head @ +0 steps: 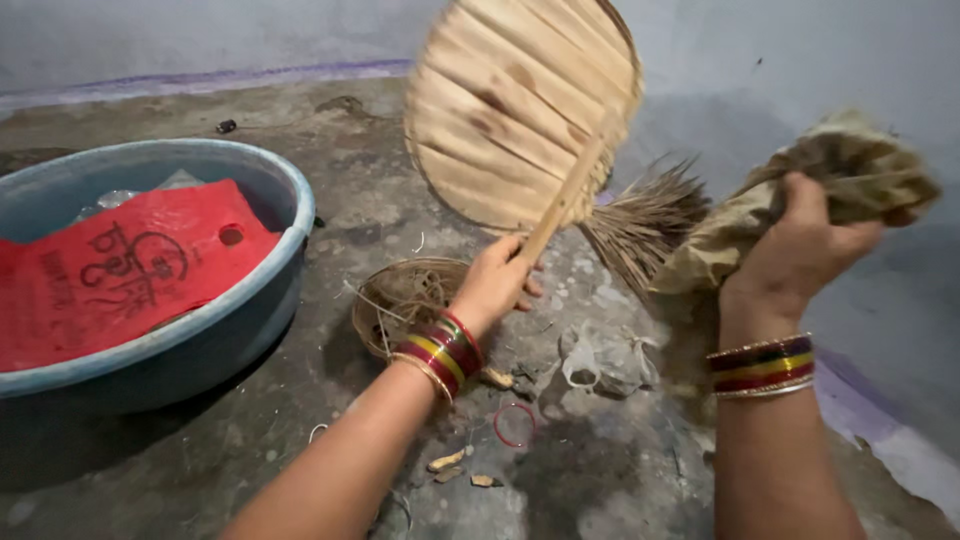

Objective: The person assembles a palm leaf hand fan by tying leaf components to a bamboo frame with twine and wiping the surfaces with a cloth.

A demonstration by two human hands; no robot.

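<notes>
**Two hands raised over a concrete floor, each gripping an object**

Two forearms enter from the bottom edge, both wearing stacked red, yellow and dark bangles at the wrist. On the concrete floor [300,430] nearest the camera lie small pale scraps and a thin red ring [514,424], just left of a crumpled clear plastic bag [603,360].

Left hand [495,283]: fingers closed around the thin wooden handle of a woven palm-leaf fan [520,105]. Fan blade is upright, tilted slightly right, held above the floor; blade edge blurred.

Right hand [800,240]: fingers clenched on a crumpled brownish paper bag [850,185], held up near the right edge of the view, well clear of the floor.

Below the left wrist, a small woven basket [400,300] sits on the floor, partly hidden by the hand. Between the two hands, further back, lies a dry grass broom [645,220], bristles fanned out.

Left side: a large blue plastic tub [250,300] stands on the floor; a red plastic bag [120,265] with dark print lies inside it.

Far edge: floor meets a pale grey wall [200,35].
</notes>
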